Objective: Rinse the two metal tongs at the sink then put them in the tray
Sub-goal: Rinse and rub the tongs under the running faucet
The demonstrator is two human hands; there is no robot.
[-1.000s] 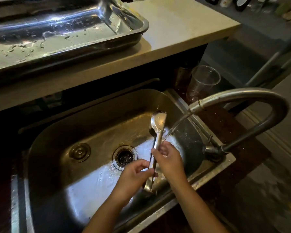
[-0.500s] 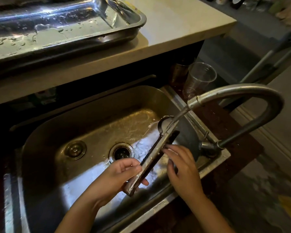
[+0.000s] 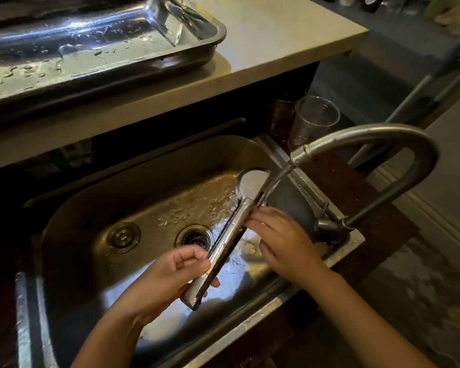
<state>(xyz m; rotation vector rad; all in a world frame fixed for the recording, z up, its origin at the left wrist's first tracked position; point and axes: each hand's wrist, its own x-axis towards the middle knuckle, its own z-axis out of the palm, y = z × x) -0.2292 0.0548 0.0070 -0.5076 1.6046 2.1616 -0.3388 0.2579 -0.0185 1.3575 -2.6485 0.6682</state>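
One pair of metal tongs (image 3: 230, 235) slants over the steel sink (image 3: 96, 197), round tip up toward the faucet. My left hand (image 3: 170, 277) grips its hinge end. My right hand (image 3: 284, 240) rests fingers against the upper shaft, rubbing it. Water from the curved faucet (image 3: 377, 134) runs onto the tongs near the tip. The wet metal tray (image 3: 205, 51) sits on the counter behind the sink, top left. A second pair of tongs is not visible.
A clear plastic cup (image 3: 314, 120) stands behind the sink's right rear corner, beside a darker glass. The drain (image 3: 194, 237) and a round plug (image 3: 122, 236) lie in the sink floor. The pale counter (image 3: 276, 35) ends at the right; floor lies beyond.
The tongs have tilted from pointing straight away to slanting right, under the stream. My right hand slid up the shaft from the handle; my left keeps the hinge end.
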